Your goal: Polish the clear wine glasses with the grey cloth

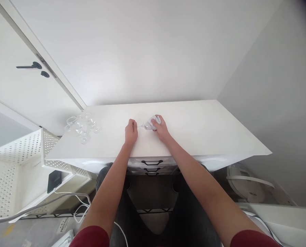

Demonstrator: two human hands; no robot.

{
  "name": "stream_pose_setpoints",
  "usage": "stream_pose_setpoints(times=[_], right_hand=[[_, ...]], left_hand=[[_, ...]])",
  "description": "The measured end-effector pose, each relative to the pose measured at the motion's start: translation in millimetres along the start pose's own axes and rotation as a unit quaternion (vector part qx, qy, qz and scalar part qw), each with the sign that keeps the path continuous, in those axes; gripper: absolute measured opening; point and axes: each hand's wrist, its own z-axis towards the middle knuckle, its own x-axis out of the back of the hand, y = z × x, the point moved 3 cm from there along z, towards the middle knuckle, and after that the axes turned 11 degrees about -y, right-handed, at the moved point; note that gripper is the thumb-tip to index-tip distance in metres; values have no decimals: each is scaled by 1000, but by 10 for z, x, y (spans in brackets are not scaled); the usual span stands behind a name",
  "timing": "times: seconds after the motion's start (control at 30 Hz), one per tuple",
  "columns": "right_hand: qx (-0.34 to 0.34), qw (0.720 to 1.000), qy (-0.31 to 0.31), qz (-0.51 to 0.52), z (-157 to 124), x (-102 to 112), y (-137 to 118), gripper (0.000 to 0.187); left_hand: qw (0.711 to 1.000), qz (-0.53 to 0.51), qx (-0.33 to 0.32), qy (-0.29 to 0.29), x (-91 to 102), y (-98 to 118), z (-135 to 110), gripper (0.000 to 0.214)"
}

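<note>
A clear stemmed glass (147, 126) lies on its side between my hands, over the middle of the white table. My left hand (131, 131) is closed at the foot end of its thin stem; the foot itself is hidden by the fingers. With my right hand (161, 128) I grip a pale cloth (155, 120) that is bunched at the rim and bowl of the glass. Part of the cloth seems to be inside the bowl, though the fingers cover much of it. Several more clear stemmed glasses (83, 127) stand grouped at the table's left end.
The white table (194, 127) stands against a wall, with dark-handled drawers (152, 162) below its front edge. To the left are a perforated white shelf (26, 147), a black phone (54, 181) on a cable, and a door with a dark handle (29, 66).
</note>
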Motion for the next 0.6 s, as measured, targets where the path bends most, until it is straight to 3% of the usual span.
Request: stream_pose_setpoints(times=[0.1, 0.2, 0.27, 0.33, 0.43, 0.5, 0.6], right_hand=[[32, 994, -78, -73, -67, -111, -73, 47], [40, 985, -127, -112, -119, -193, -109, 50], [24, 987, -142, -76, -117, -205, -91, 54], [1, 991, -135, -11, -88, -179, -57, 57], [-31, 995, -64, 75, -37, -87, -15, 53], [-26, 996, -33, 83, -33, -51, -25, 50], [24, 996, -82, -4, -76, -102, -90, 48]], left_hand=[[989, -88, 111, 50, 43, -225, 32, 20], [975, -133, 171, 51, 70, -315, 45, 23], [979, -125, 150, 48, 91, -247, 32, 24], [990, -101, 88, 48, 104, -106, 3, 20], [998, -57, -6, 21, 77, 93, -41, 14], [999, -44, -10, 6, 49, 120, -44, 15], [996, -62, 56, 27, 53, 1, -12, 17]])
